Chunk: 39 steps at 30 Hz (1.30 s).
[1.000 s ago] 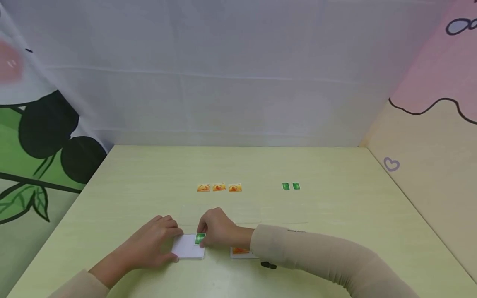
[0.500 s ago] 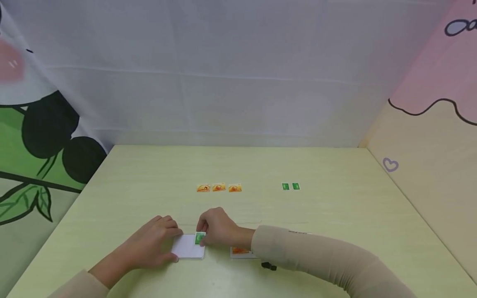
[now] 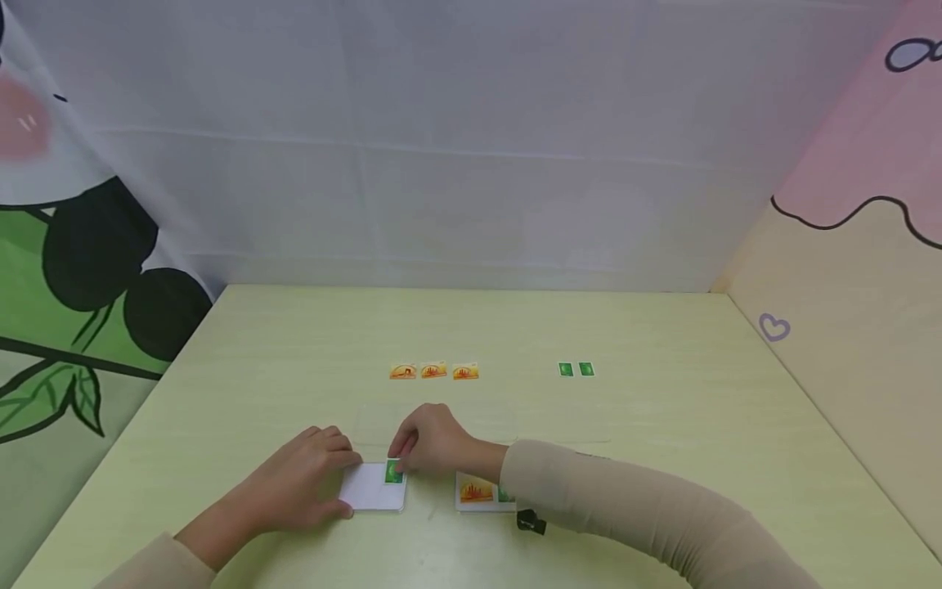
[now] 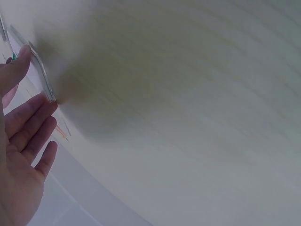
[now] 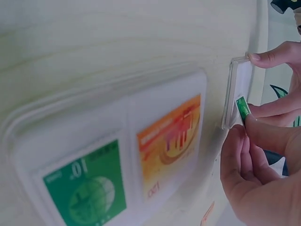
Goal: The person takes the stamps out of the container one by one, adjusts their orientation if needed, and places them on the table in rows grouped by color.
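My left hand (image 3: 305, 478) pinches the left end of a white card in a clear plastic case (image 3: 359, 488), thumb at the near edge and fingers at the far edge. A small green postage stamp (image 5: 242, 109) lies over the card's far right corner. My right hand (image 3: 434, 442) pinches that stamp at its edge, with the thumb over one corner in the right wrist view. To the right sits a second cased card (image 3: 477, 507), bearing an orange stamp (image 5: 171, 141) and a green stamp (image 5: 94, 188); my right sleeve covers part of it in the head view.
Three orange stamps (image 3: 433, 370) lie in a row farther back on the pale table (image 3: 294, 352). Two green stamps (image 3: 565, 370) lie to their right. White cloth (image 3: 471, 164) hangs behind the table, with printed panels at both sides.
My right hand and forearm have shifted slightly away from me, uncovering more of the second card. The left hand, first card and green stamp stay about where they were.
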### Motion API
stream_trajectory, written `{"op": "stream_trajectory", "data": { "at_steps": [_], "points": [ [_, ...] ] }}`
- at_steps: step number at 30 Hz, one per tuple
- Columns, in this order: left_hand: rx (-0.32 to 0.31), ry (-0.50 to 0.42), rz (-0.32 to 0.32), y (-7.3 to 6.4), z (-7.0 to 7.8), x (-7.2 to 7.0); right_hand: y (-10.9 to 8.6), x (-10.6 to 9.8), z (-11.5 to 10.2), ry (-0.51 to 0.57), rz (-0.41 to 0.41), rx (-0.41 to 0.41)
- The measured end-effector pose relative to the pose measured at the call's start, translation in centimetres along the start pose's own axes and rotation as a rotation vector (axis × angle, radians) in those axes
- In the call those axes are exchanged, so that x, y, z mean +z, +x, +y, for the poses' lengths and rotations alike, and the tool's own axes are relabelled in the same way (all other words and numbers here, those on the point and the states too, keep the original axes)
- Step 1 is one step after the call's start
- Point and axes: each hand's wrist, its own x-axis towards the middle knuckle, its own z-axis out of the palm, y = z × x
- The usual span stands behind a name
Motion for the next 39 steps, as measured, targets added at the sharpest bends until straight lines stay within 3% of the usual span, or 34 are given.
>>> {"op": "stream_trajectory", "data": {
  "at_steps": [13, 39],
  "points": [
    [0.012, 0.015, 0.036, -0.1, 0.0, 0.3, 0.3, -0.7, 0.5, 0.127, -0.013, 0.115],
    [0.017, 0.032, 0.035, -0.1, 0.1, 0.1, 0.0, -2.6, 1.1, 0.128, -0.036, 0.173]
  ]
}}
